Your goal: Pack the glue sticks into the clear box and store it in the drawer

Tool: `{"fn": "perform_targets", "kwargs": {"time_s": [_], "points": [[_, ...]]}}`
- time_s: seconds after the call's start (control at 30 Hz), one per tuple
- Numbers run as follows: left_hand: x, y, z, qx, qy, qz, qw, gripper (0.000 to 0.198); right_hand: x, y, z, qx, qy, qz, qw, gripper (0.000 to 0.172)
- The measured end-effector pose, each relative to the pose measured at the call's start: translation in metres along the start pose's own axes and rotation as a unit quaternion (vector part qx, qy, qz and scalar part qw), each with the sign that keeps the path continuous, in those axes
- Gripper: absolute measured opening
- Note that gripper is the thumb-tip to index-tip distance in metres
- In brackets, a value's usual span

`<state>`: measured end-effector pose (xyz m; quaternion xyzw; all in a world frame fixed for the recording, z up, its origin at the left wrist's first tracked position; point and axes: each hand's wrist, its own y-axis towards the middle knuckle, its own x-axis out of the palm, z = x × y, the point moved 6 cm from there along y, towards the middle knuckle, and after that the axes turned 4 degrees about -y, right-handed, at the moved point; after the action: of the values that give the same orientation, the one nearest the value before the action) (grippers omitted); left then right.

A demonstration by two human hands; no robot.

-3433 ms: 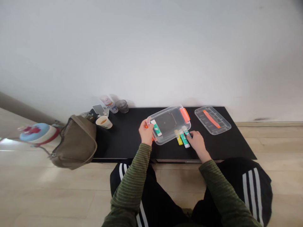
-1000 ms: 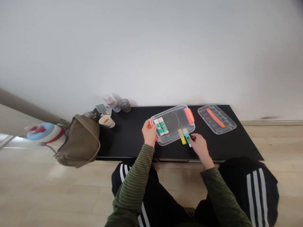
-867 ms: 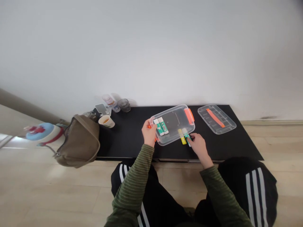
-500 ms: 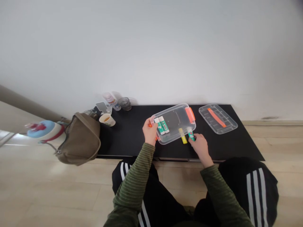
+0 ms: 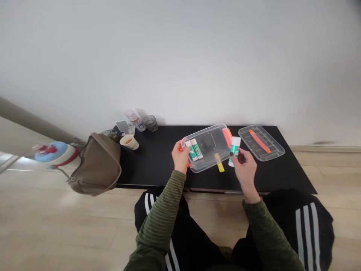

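Observation:
My left hand (image 5: pixel 180 156) grips the left end of a clear plastic box (image 5: pixel 210 133) with orange clips, thumb over its rim. Two green-and-white glue sticks (image 5: pixel 194 149) lie side by side inside, close to my left thumb. Between the thumb and fingers of my right hand (image 5: pixel 245 167) is another green-and-white glue stick (image 5: pixel 235 146), held nearly upright just off the box's right end. A yellow stick (image 5: pixel 220 163) with a pale end, perhaps a highlighter, rests by the box's near right edge, its pale end seen through or against the plastic.
The clear lid (image 5: pixel 272 150) with an orange handle lies on the black table (image 5: pixel 282 177) to the right. At the left stand a paper cup (image 5: pixel 129 142) of drink, a dark glass (image 5: pixel 150 123), a pump bottle (image 5: pixel 135 119) and a brown bag (image 5: pixel 97 165). A wall rises behind.
My right hand has lifted the glue stick from beside the yellow stick, moving slightly right and turning it nearly upright. My left hand keeps its hold on the box.

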<state>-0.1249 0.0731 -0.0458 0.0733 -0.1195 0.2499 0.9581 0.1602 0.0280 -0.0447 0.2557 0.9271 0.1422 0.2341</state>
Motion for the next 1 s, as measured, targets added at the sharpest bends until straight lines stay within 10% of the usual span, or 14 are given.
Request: {"fn": "perform_targets", "kwargs": {"time_s": [0.2, 0.5, 0.87, 1.0], "points": [[0.000, 0.001, -0.002, 0.004, 0.011, -0.003, 1.000, 0.031, 0.068, 0.021, -0.047, -0.098, -0.090, -0.184, 0.974, 0.030], [-0.001, 0.001, -0.006, -0.013, 0.017, -0.005, 1.000, 0.033, 0.149, 0.028, -0.031, -0.034, -0.381, -0.389, 0.838, 0.028], [0.001, 0.000, -0.002, 0.000, 0.021, -0.012, 1.000, 0.034, 0.151, 0.027, -0.022, -0.048, -0.359, -0.394, 0.845, 0.025], [0.001, 0.000, -0.001, 0.002, 0.014, -0.005, 1.000, 0.034, 0.122, 0.029, -0.030, -0.079, -0.259, -0.317, 0.909, 0.028]]}}
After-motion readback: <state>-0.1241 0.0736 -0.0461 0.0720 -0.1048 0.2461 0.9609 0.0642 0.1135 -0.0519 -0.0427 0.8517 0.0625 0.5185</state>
